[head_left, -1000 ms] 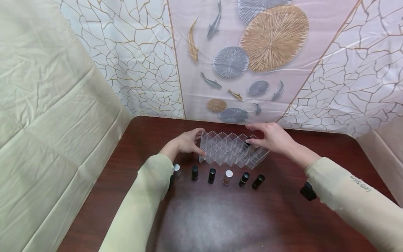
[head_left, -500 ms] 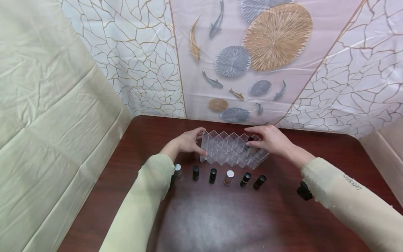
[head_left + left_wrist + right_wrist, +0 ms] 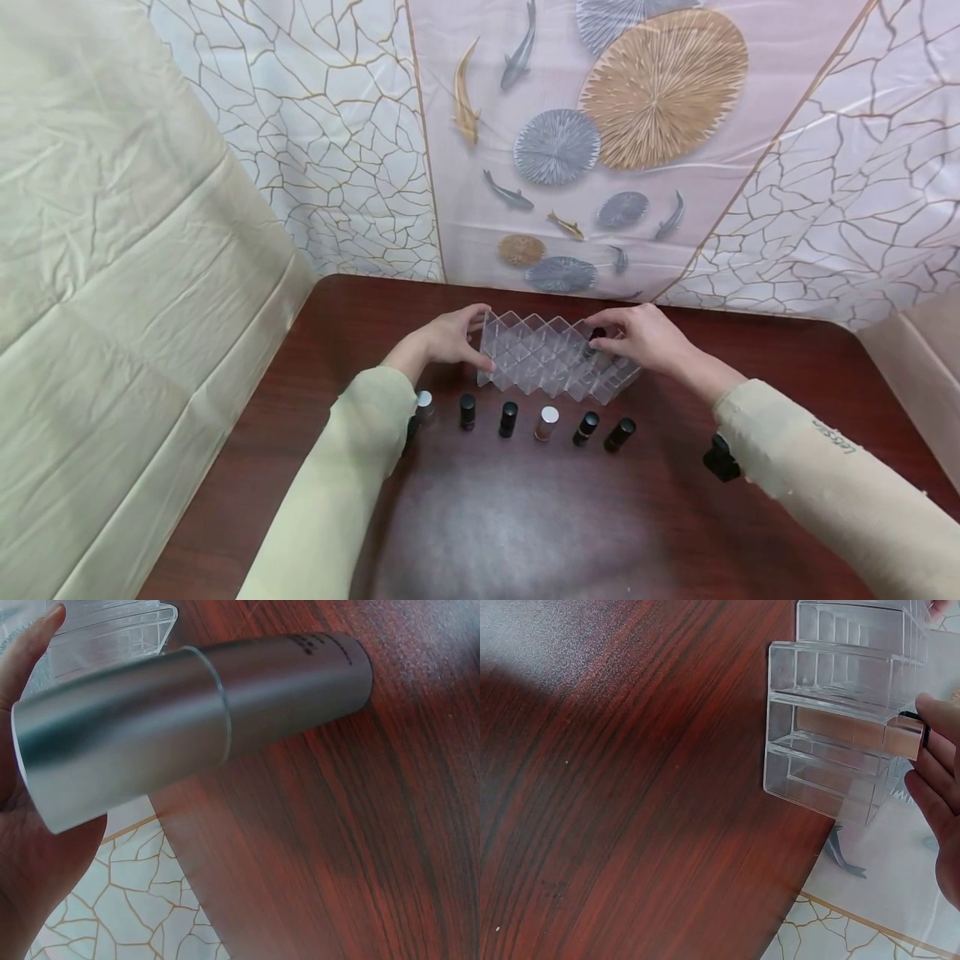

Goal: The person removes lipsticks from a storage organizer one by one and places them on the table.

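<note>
A clear acrylic lipstick organizer (image 3: 536,354) with diamond-shaped compartments stands near the back of the table. My left hand (image 3: 450,336) grips its left end, thumb at the front and fingers behind. At the right end, my right hand (image 3: 651,337) pinches a black-topped lipstick (image 3: 597,335). In the right wrist view, a tan tube (image 3: 906,741) with a black end sits mostly inside a compartment, its end at my thumb and fingers. A silver tube (image 3: 187,720) fills much of the left wrist view, close to my left hand but apart from the fingertips.
In front of the organizer is a row of several upright lipsticks, among them a silver-capped one (image 3: 546,423), a black one (image 3: 508,419) and a black one at the right end (image 3: 620,435). Patterned cloth (image 3: 360,167) hangs behind the brown table (image 3: 540,517).
My right hand has shifted slightly down at the organizer, and more of the lipstick's black top shows. My left hand keeps its grip. The head view has shifted a little.
</note>
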A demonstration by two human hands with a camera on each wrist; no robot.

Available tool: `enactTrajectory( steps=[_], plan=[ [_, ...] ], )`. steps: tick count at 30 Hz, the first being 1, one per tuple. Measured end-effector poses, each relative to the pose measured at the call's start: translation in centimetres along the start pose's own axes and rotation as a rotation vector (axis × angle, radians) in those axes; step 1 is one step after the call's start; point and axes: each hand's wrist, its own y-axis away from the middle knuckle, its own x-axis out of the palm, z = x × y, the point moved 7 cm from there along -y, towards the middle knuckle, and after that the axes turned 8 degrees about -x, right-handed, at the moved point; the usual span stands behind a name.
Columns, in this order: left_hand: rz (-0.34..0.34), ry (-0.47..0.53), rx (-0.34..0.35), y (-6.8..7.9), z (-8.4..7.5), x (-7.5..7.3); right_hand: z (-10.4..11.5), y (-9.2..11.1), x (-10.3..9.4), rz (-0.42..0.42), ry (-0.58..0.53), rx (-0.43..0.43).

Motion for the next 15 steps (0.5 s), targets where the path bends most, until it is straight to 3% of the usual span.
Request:
enactTrajectory(
  steps=[15],
  plan=[
    [-0.011,-0.016,0.002,-0.1,0.02,-0.01,0.56,0.19,-0.35,-0.028,0.025,-0.051]
  ],
)
